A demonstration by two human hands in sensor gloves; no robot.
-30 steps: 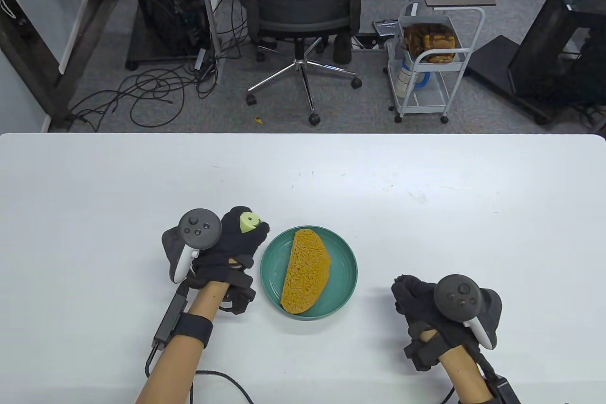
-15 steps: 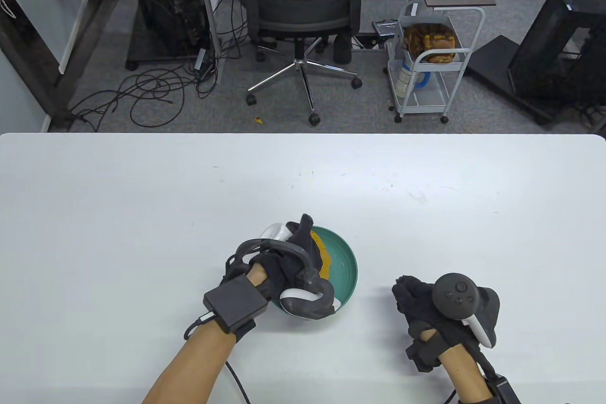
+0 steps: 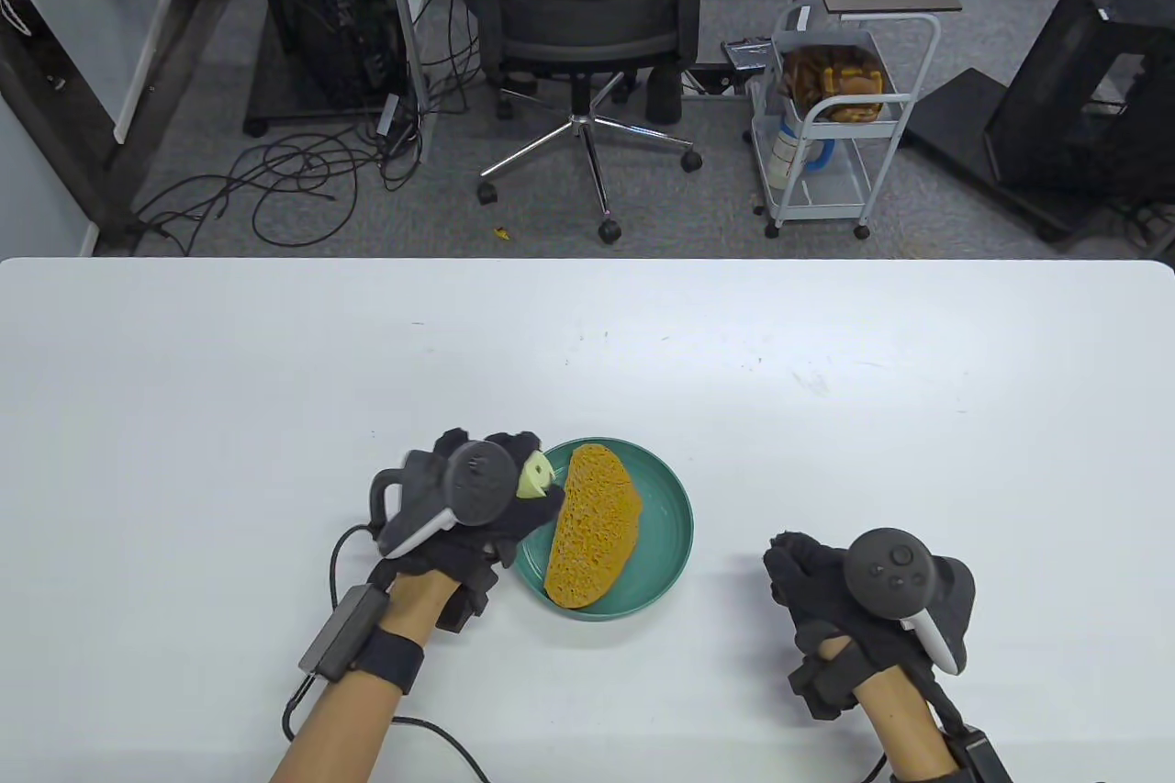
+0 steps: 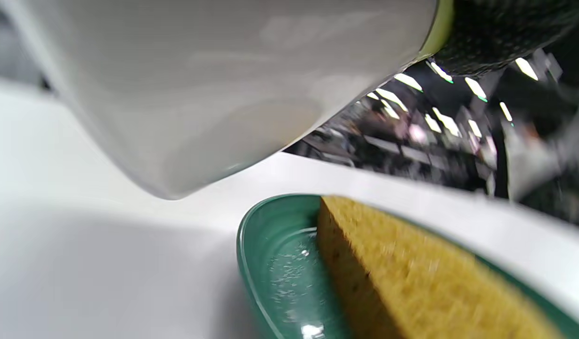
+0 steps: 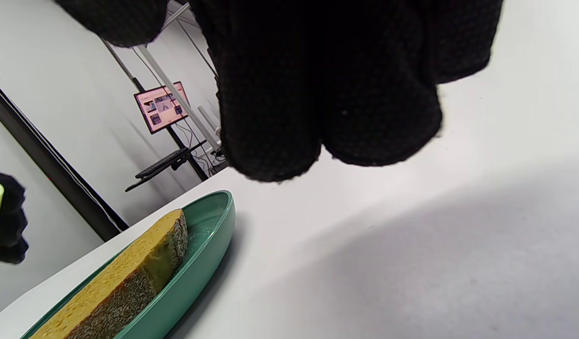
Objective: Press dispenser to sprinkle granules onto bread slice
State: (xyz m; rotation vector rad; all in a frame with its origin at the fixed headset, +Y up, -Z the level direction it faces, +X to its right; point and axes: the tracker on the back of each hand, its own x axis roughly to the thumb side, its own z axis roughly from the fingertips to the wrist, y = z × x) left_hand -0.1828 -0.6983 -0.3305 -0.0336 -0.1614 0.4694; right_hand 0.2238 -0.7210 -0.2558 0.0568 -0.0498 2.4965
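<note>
A: White worktop [image 3: 826,342]: bread slice [image 3: 595,526] lies on green plate [image 3: 665,535], centre-near. Granules on it?

B: None visible. Left hand [image 3: 477,508] grips dispenser [image 3: 535,476], at plate's left rim. Right hand [image 3: 822,586] curled, empty, resting right. Pressing looks undone.

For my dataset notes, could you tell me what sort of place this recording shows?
Probably an office or lab: an office chair, black computer towers and loose floor cables stand behind the white table.
</note>
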